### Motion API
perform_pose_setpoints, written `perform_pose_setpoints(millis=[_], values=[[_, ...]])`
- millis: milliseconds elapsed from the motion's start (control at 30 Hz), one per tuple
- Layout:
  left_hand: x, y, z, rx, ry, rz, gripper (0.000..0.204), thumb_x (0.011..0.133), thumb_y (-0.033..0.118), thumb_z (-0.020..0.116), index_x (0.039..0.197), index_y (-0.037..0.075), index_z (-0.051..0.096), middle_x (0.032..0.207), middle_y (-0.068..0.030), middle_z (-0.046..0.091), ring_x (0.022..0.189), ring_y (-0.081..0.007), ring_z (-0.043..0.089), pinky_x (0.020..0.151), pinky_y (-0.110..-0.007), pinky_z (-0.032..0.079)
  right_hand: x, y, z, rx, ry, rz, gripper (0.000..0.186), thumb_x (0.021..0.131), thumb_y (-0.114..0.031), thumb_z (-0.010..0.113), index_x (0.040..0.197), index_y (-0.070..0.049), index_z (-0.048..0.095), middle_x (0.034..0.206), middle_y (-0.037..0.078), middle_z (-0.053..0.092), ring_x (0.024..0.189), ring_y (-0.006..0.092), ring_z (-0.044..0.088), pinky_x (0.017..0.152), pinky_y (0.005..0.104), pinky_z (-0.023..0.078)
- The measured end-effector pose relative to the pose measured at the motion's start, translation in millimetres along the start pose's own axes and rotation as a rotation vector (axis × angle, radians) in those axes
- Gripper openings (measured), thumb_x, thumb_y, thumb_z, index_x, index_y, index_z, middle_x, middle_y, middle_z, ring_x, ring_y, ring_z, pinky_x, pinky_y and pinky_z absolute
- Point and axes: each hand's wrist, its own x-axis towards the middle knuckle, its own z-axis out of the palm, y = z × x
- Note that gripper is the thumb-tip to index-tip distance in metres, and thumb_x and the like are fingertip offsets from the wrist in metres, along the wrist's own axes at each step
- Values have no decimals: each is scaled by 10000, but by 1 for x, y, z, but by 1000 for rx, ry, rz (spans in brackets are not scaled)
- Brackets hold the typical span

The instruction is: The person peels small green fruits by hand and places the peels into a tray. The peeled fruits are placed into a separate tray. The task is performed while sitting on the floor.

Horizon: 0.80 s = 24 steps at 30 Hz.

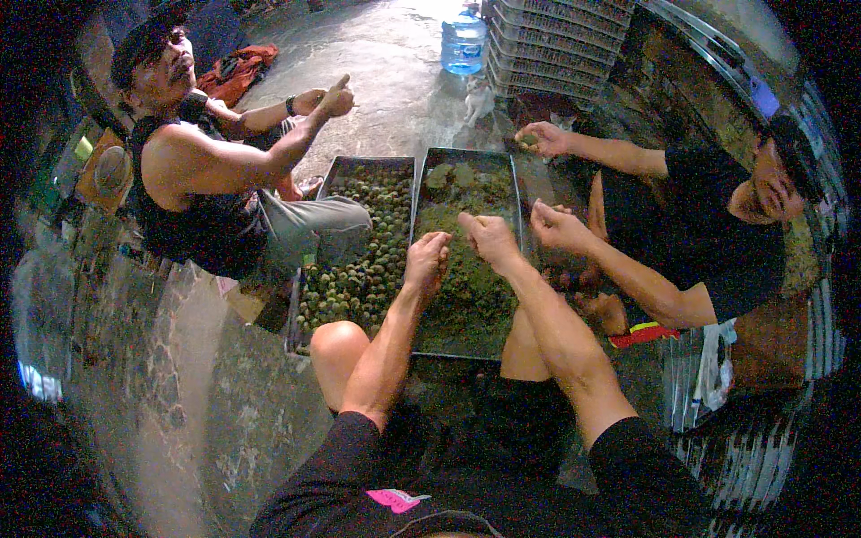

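My left hand (427,263) is closed over the divide between two metal trays, its fingers curled round something I cannot make out. My right hand (490,238) is also closed, a little higher and to the right, above the right tray; what its fingertips hold is hidden. The left tray holds several round greenish-brown balls (350,282). The right tray (517,193) holds a loose, crumbly dark green material (462,314), with paler lumps near its far end. My knees are either side of the right tray's near end.
A person (188,170) sits left, another (691,233) right, their hands raised near the trays, one holding a small lump (529,140). Stacked crates (556,45), a blue water jug (463,45) and a white cat (477,100) are behind; an orange cloth (238,76) lies back left.
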Motion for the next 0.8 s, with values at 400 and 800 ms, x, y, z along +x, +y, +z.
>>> perform_pose_setpoints(millis=[400,800], values=[[-3,10,-11,-280,43,-68,308,881,329,499,851,25,539,668,-47,544,517,-105,526,363,-193,369,-18,-33,-17,768,6,130,249,847,-312,553,905,-70,542,760,37,574,610,119,541,518,250,422],[7,-24,6,-301,-26,-296,558,859,564,368,916,42,555,781,-83,565,696,-184,567,544,-312,485,-20,1,24,-280,-41,-233,279,810,-103,469,1069,-6,502,826,159,636,622,219,595,606,362,478]])
